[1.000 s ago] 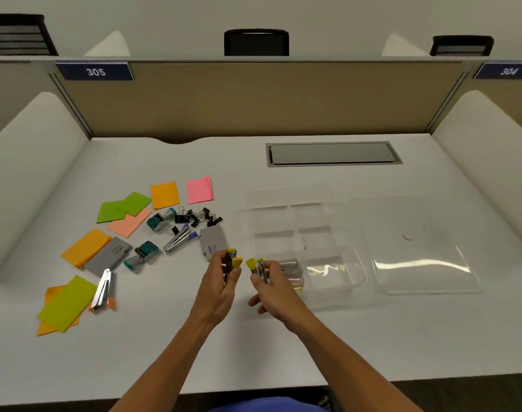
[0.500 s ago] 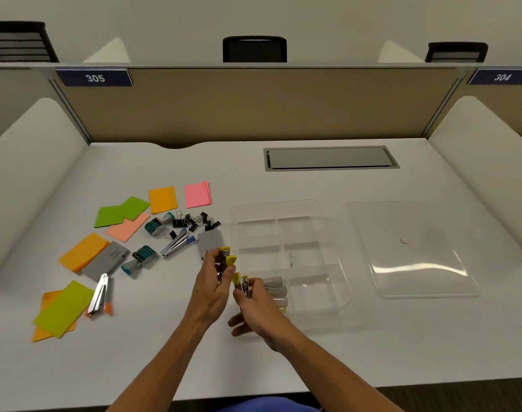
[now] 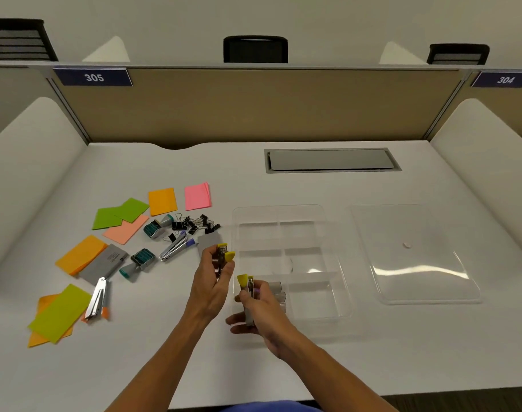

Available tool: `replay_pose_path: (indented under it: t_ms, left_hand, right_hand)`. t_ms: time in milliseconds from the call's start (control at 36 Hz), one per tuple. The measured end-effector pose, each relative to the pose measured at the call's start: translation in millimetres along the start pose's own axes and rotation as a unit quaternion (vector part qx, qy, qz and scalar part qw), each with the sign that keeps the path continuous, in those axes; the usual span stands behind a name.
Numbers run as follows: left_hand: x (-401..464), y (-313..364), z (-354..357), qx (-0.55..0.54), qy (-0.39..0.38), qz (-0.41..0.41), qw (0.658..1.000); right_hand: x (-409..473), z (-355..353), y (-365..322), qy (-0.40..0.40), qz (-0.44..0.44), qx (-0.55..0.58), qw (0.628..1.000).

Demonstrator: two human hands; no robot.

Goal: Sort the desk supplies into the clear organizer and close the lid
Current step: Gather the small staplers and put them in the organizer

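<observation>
Both hands sit lower and nearer the organizer than a second ago. Left hand pinches one yellow-tipped stapler; right hand grips another stapler at the organizer's near-left corner, seemingly about to drop it in. Lid lies apart, toward the desk's right edge.

Glossy clear plastic organizer, matt desk

Even, diffuse overhead light is filling the scene; shadows are lying soft and faint. Glare is streaking across the clear lid and glinting on the organizer. Wide-angle distortion is bowing the partition at the edges. Fine detail is reading slightly soft throughout.
</observation>
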State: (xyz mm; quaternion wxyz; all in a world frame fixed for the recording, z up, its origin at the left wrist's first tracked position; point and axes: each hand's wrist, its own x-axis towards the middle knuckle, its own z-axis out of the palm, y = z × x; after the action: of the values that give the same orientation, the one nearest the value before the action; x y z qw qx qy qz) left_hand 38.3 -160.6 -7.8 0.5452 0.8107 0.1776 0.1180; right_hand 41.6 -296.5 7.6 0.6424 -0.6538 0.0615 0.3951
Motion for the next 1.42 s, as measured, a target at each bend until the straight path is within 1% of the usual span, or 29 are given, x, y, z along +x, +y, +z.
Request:
replay_pose_path:
  t_ms: [111,472,583,750,833,1000,1056,1222,1417]
  left_hand:
    - [5,1,1,-0.014,-0.003,0.005,1.000]
    - [33,24,20,0.009,-0.023,0.031,0.999]
    - [37,25,29,0.034,-0.032,0.036,0.998]
    - [39,23,45,0.105,-0.112,0.020,0.988]
    - [39,22,51,0.135,-0.142,0.020,0.981]
    - [46,16,55,0.161,-0.164,-0.012,0.973]
    - [49,17,62,0.171,-0.187,-0.017,0.967]
    - [50,13,61,0.225,-0.183,0.022,0.957]
    - [51,7,56,0.235,-0.182,0.008,0.955]
  right_hand:
    - [0,-12,-3,0.008,-0.020,0.038,0.999]
    - [4,-51,-18,0.082,-0.059,0.144,0.984]
    - [8,-58,-15,0.122,-0.069,0.133,0.981]
    - [11,-65,-7,0.171,-0.084,0.067,0.979]
    - [12,-65,-5,0.177,-0.078,0.065,0.979]
    - [11,-63,-5,0.164,-0.066,0.079,0.981]
    - [7,-65,-4,0.175,-0.067,0.109,0.976]
    - [4,-66,-6,0.169,-0.068,0.120,0.976]
    - [6,-64,-6,0.172,-0.065,0.114,0.976]
